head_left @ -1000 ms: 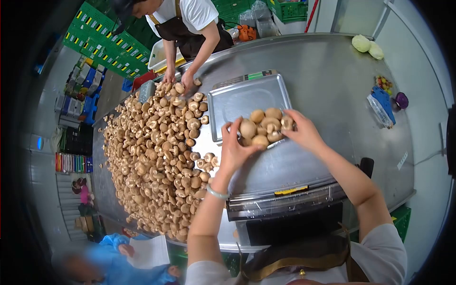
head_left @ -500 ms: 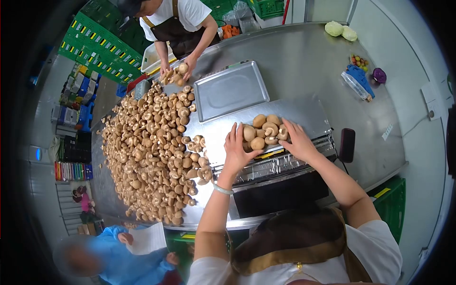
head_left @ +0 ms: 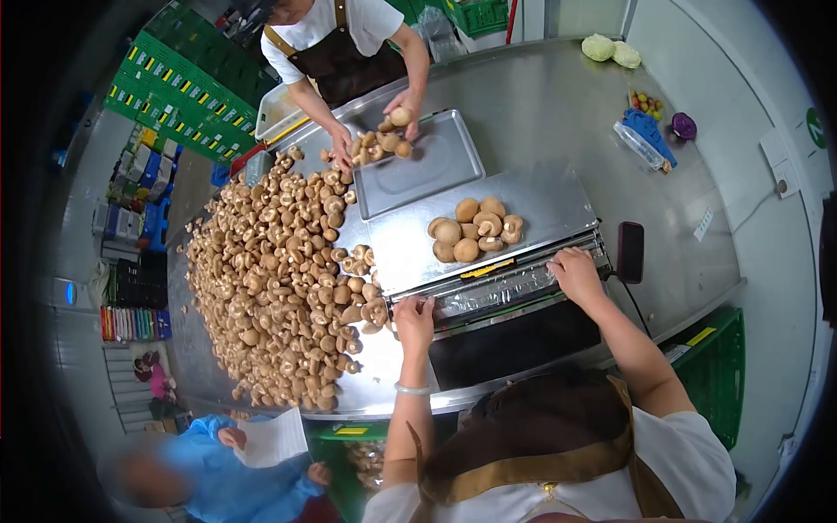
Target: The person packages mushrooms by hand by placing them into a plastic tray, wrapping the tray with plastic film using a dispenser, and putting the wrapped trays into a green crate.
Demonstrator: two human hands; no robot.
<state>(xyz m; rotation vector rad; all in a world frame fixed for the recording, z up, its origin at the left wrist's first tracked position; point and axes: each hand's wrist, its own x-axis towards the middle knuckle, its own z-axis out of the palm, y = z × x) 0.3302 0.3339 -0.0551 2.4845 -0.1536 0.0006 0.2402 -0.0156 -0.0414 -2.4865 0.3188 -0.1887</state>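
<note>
A group of brown mushrooms [head_left: 475, 230] rests on the flat metal top [head_left: 540, 205] of a film-wrapping machine, away from both hands. Clear plastic film [head_left: 497, 295] stretches along the machine's front, below a yellow label [head_left: 488, 268]. At the film's left end, my left hand [head_left: 413, 324] has its fingertips pinched together on the edge. My right hand [head_left: 577, 275] grips near the right end, fingers curled over the film. The film between the fingertips is hard to make out. A black panel [head_left: 514, 347] lies between my forearms.
A large heap of mushrooms [head_left: 270, 288] covers the steel table's left side. Across the table, a co-worker [head_left: 349, 52] holds mushrooms over a metal tray [head_left: 427, 170]. A phone [head_left: 629, 253] lies right of the machine. Cabbages [head_left: 598, 47] sit far right. Another person holds paper [head_left: 272, 438] at lower left.
Both my hands have let go of the mushroom group and moved back to the film at the machine's front. The co-worker has brought mushrooms from the heap over the metal tray.
</note>
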